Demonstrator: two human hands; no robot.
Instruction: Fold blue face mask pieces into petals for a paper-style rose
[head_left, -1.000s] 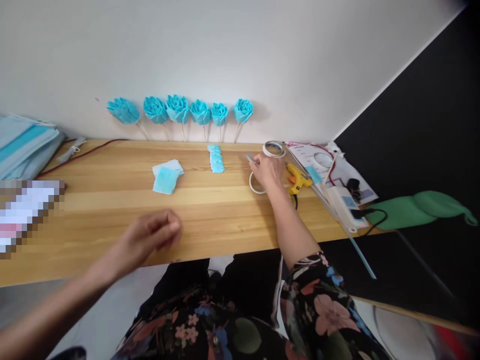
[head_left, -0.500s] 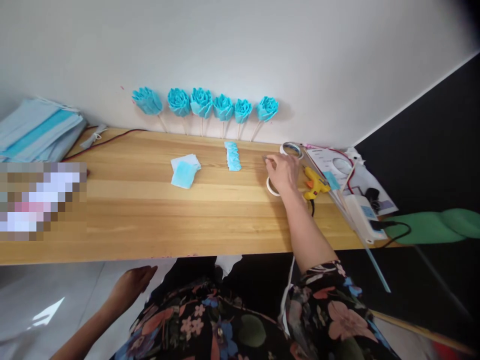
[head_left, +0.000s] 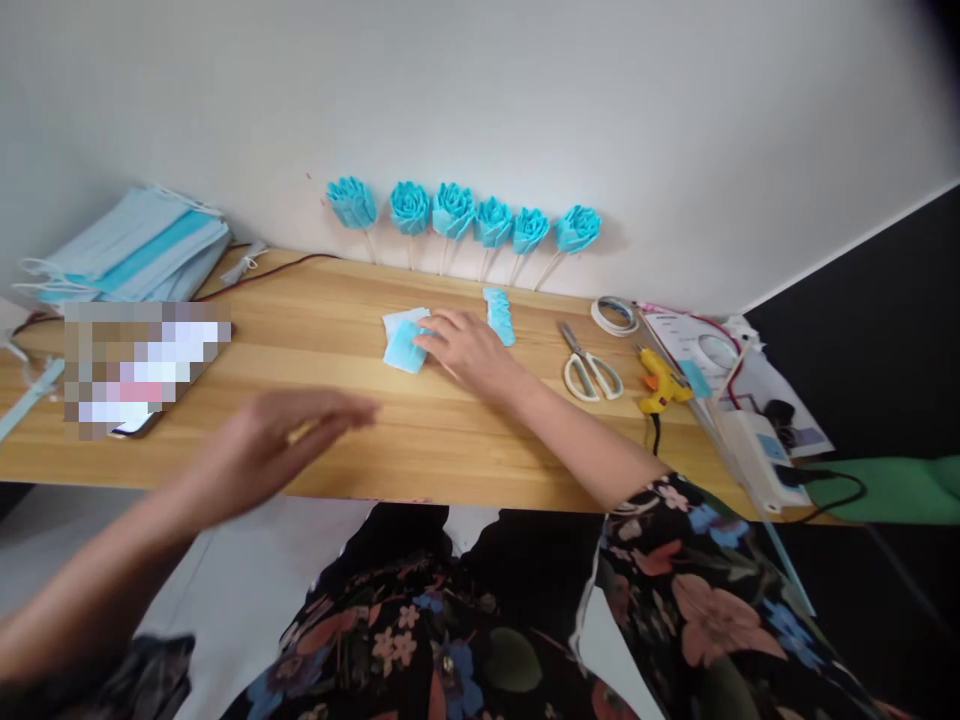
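My right hand [head_left: 466, 350] lies on the wooden table [head_left: 322, 400], fingertips touching a small stack of blue and white squares [head_left: 403, 342]. A row of folded blue pieces [head_left: 499, 316] sits just right of that hand. My left hand [head_left: 274, 445] hovers over the table's front edge, blurred, fingers apart and holding nothing. White-handled scissors [head_left: 589, 366] lie free on the table to the right. Several blue paper roses on sticks [head_left: 465, 214] lean against the wall.
A stack of blue face masks [head_left: 131, 248] sits at the back left beside a blurred-out phone [head_left: 142, 372]. On the right lie a tape roll [head_left: 613, 314], a yellow glue gun [head_left: 660, 380], papers, a power strip [head_left: 759, 448] and cables.
My right hand left the scissors on the table and moved left to the blue squares. My left hand rose from below the table edge to over it. The view shifted left.
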